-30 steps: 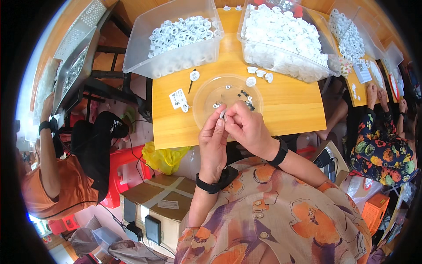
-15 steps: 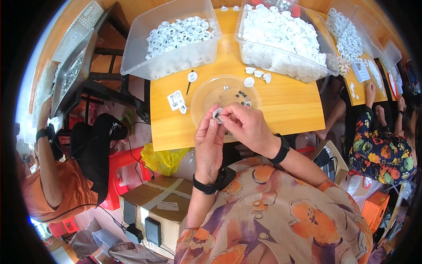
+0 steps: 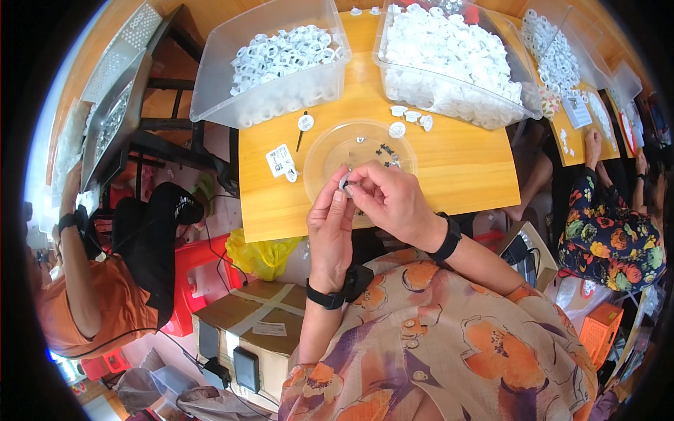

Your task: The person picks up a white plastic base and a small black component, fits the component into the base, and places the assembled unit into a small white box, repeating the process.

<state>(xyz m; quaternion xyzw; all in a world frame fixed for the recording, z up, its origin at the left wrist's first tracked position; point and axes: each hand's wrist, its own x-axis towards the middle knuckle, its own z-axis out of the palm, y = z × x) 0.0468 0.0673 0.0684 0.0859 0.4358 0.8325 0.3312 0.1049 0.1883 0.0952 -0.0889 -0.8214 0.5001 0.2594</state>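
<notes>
Between the fingertips of both hands is a small round white plastic part [image 3: 344,182] with a dark centre. My left hand [image 3: 330,221] is closed on its lower left side, the thumb pressed against it. My right hand [image 3: 395,200] pinches at its right side, so the fingers cover much of it. Both hands are over the near part of a shallow clear round tray [image 3: 316,158]. Small black pieces [image 3: 385,150] and a few shiny bits lie in that tray. Several white round parts [image 3: 413,118] sit just beyond its far right rim.
Two clear bins, one on the left [image 3: 270,105] and one on the right [image 3: 456,105], hold heaps of white parts. A thin dark tool [image 3: 300,140] and a printed label card [image 3: 279,161] lie left of the tray. Other people work at both sides.
The white part and my fingers have shifted very slightly, and my right fingers sit a little differently on it. Both hands keep their hold.
</notes>
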